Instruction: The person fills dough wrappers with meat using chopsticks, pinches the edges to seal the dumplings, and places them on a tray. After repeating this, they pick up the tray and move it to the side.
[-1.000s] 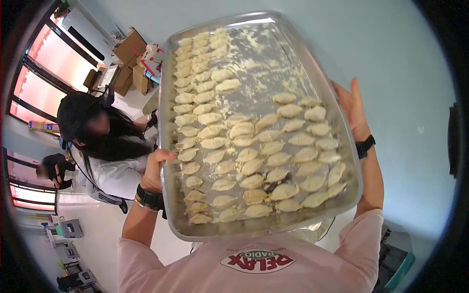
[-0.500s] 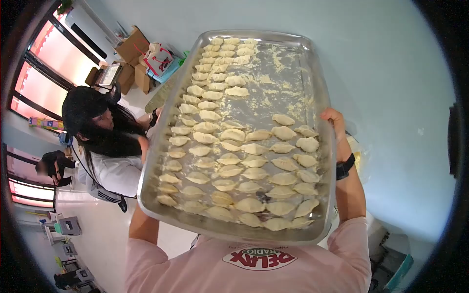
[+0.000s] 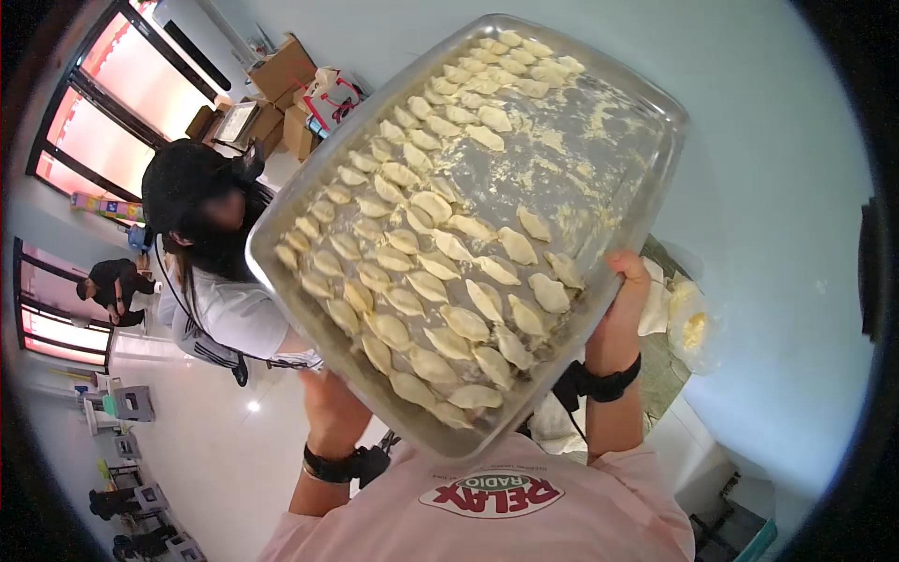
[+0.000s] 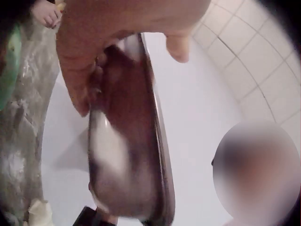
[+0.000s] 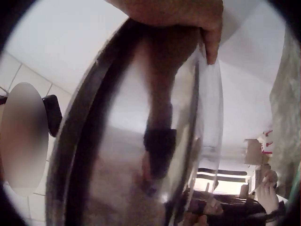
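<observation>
A large, deep metal tray (image 3: 663, 169) is held up before my chest, turned at a slant. Rows of pale dumplings (image 3: 465, 323) fill its left and near parts, while flour dusts the bare far-right floor. At the near-left edge my left hand (image 3: 332, 412) grips the tray, its fingers partly hidden beneath it. The left wrist view shows that thumb (image 4: 178, 48) on one side of the tray and fingers (image 4: 77, 92) on the other. My right hand (image 3: 618, 314) holds the right side, thumb over the rim.
A person in a black cap (image 3: 192, 187) sits close on the left. Cardboard boxes (image 3: 286, 70) stand behind them. Below right, a plastic bag with something yellow (image 3: 693, 328) lies on a greenish cloth (image 3: 667, 375). A pale wall (image 3: 777, 187) rises on the right.
The tray has turned clockwise, its far end swinging right. My left hand has moved from the left rim to the near-left edge; my right hand has shifted nearer my body.
</observation>
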Available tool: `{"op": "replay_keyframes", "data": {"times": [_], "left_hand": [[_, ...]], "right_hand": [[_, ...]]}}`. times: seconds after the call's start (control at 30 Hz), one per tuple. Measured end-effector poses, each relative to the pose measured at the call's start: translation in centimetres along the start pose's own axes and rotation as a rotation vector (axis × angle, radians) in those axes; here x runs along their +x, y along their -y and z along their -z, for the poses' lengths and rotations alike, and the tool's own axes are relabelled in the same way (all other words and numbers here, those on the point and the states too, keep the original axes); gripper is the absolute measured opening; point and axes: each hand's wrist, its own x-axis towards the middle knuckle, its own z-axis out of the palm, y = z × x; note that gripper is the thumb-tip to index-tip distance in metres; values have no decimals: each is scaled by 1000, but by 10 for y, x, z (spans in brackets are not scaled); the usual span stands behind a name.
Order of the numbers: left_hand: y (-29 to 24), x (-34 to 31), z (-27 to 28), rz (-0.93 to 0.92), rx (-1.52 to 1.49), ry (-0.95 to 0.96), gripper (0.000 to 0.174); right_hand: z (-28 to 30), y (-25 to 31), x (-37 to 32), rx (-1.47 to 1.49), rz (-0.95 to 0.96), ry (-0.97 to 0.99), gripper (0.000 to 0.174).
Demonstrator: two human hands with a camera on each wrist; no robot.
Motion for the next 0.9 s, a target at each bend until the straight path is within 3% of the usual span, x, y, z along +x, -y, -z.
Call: {"op": "replay_keyframes", "data": {"times": [0.03,0.07,0.17,0.27,0.3,0.4,0.5,0.57,0.7,0.87,0.9], "left_hand": [[4,-4,-4,-40,19,-130,68],[5,-3,-10,-42,17,-132,68],[-8,11,-13,164,86,-266,45],[-9,19,-8,61,211,-251,52],[-10,24,-1,133,142,-252,53],[-12,27,-3,86,160,-245,53],[-20,28,2,97,76,-228,58],[-23,33,0,73,34,-223,62],[-41,41,-6,97,159,-156,62],[-60,56,6,225,143,-193,67],[-65,60,12,282,153,-189,67]], "right_hand": [[-2,-7,-8,-2,-3,1,17],[-3,-13,-13,20,17,-24,17],[0,-29,-21,46,58,-45,18],[1,-30,-30,-16,105,-58,25],[3,-29,-27,-95,112,-58,29],[23,-21,-18,-53,205,26,39],[6,21,-4,6,334,-55,52],[40,50,25,113,321,-11,70],[90,109,51,-49,472,-62,75],[112,156,18,-260,64,145,70],[115,162,14,-259,60,148,70]]}}
